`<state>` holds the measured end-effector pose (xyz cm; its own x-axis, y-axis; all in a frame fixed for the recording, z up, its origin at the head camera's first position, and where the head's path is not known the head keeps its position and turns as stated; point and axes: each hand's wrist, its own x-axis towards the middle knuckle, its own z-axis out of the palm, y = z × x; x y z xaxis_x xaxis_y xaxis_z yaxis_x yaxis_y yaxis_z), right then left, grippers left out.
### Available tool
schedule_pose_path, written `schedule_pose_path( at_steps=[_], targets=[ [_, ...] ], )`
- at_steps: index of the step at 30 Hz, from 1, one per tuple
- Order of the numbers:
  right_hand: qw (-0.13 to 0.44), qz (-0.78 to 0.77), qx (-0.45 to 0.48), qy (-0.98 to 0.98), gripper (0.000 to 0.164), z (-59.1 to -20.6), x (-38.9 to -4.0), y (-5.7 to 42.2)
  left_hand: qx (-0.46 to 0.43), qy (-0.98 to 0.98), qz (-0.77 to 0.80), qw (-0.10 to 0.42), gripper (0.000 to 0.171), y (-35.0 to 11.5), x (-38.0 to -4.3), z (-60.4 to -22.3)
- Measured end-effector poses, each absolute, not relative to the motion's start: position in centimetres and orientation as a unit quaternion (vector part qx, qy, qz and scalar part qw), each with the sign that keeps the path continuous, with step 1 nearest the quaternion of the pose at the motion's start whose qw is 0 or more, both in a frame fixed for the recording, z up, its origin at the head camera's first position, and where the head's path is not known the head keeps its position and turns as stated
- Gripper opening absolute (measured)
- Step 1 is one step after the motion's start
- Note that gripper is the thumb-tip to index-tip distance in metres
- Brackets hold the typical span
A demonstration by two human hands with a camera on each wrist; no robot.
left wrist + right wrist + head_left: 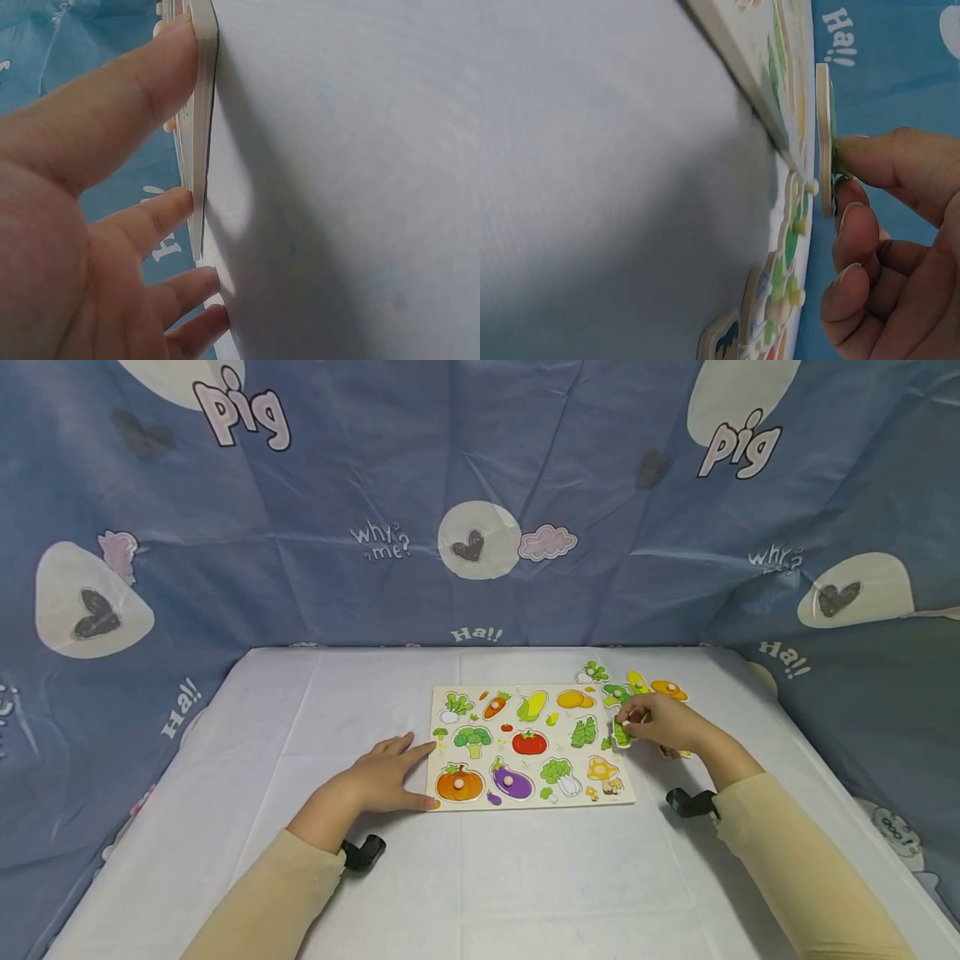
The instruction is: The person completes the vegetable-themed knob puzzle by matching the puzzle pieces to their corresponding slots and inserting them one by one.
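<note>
A wooden vegetable puzzle board [480, 689] lies flat on the white table. Knobbed pieces sit in it: a pumpkin [448, 789], an eggplant [522, 789] and a carrot [489, 711]. My left hand [378, 778] has its fingers spread at the board's left edge; in the left wrist view the thumb [161, 71] and a fingertip touch that edge. Above the board's right edge, my right hand [666, 722] pinches a green vegetable puzzle piece [620, 735] between thumb and finger. In the right wrist view this piece [824, 142] is edge-on, raised off the table, its knob hidden by the fingers.
Loose pieces lie beyond the board's right side: a white radish with leaves [596, 672], a broccoli [613, 695], a corn [636, 680] and an orange-yellow piece [675, 692]. Others are partly hidden under the right hand. A blue printed cloth [480, 602] stands behind the table.
</note>
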<state>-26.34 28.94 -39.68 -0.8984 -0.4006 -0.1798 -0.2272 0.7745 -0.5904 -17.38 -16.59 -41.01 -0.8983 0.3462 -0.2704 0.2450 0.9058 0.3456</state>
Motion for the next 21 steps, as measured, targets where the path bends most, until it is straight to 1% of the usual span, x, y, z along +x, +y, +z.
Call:
schedule_pose_path(
  at_steps=[6, 13, 21],
  targets=[
    [0.129, -0.278, -0.184, 0.934, 0.009, -39.6, -26.0, 27.9, 0.152, 0.962, 0.155, 0.167, 0.095, -16.5, -17.4, -40.9],
    [0.142, -0.298, -0.187, 0.925, 0.009, -39.9, -26.1, 26.8, 0.151, 0.962, 0.155, 0.169, 0.095, -16.5, -17.4, -41.0],
    [0.137, -0.31, -0.194, 0.921, 0.007, -40.2, -26.3, 25.7, 0.149, 0.962, 0.154, 0.17, 0.095, -16.4, -17.4, -40.8]
  ],
)
